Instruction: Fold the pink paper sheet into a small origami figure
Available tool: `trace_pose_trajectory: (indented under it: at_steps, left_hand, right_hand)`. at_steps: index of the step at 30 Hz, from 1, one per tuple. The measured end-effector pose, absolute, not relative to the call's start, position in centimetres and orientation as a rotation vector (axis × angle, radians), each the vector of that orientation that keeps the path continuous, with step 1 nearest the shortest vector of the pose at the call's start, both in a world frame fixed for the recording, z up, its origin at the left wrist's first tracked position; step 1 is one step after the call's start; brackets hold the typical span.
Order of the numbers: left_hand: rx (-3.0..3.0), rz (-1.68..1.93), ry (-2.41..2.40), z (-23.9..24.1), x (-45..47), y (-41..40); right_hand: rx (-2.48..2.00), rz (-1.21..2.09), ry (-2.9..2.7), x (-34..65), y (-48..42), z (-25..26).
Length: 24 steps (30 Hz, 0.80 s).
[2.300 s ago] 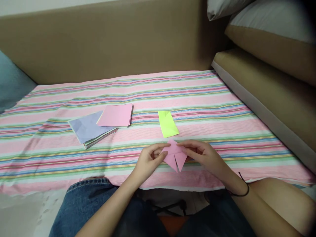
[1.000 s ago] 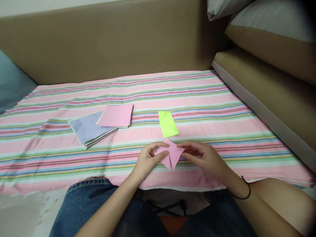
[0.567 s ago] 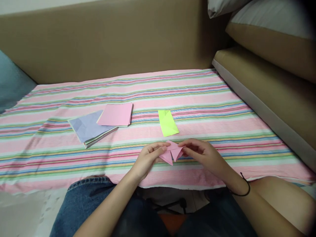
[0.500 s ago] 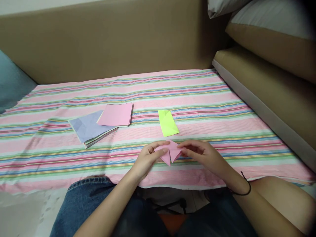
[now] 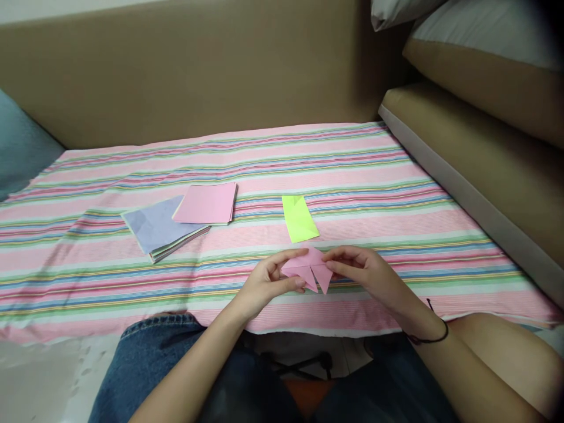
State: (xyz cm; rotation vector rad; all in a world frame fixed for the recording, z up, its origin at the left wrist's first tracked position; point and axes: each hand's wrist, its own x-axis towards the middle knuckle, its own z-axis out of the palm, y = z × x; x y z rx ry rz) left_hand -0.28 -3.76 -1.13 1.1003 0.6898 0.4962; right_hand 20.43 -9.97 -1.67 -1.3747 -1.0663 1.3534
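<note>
A pink folded paper piece with two pointed flaps hanging down is held just above the striped cloth, near its front edge. My left hand pinches its left side with thumb and fingers closed. My right hand pinches its right side, fingers curled; a black band circles that wrist. A folded yellow-green paper lies flat just beyond the hands.
A stack of coloured paper sheets with a lilac top sheet lies at the left, and a pink pad overlaps it. Brown cushions rise along the right and a brown backrest at the rear. My knees are below the cloth's front edge.
The pink piece has been turned and refolded between both hands; its flaps look shorter than 2.3 s ago. Both hands stayed in the same spot. The other papers have not moved.
</note>
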Motion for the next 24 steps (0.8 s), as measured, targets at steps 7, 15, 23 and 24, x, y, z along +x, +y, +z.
trace_pose_trajectory:
  at_steps: [7,15,23,24]
  left_hand:
    - [1.137,0.556,0.666,-1.4,-0.1,-3.7]
    - [1.153,0.721,0.653,-1.9,0.4,-3.7]
    - [1.266,0.713,0.72,-2.6,0.3,-3.9]
    - [1.276,0.719,0.734,-2.6,0.3,-3.9]
  right_hand:
    - [-1.309,1.347,-1.081,20.0,-10.0,-2.0]
    - [-1.335,1.244,-1.146,19.8,-10.1,-2.3]
    - [-1.351,1.269,-1.154,19.4,-10.3,-2.6]
    - [-1.352,1.268,-1.151,19.3,-10.3,-2.7]
